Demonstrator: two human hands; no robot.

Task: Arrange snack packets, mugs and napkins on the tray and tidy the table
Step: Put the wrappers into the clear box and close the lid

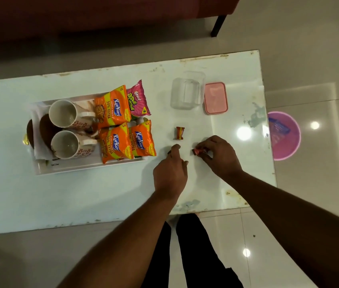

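Right hand: grip pinched on a small wrapped candy at worktop level. Left hand: fingers curled over something dark at the fingertips, can't tell if it's gripped. Third candy lies loose just beyond, between the hands and the clear container with its pink lid beside it. Tray looks done: two mugs, four snack packets, napkins under the mugs. Left, I'd judge: clearing candies off the worktop.
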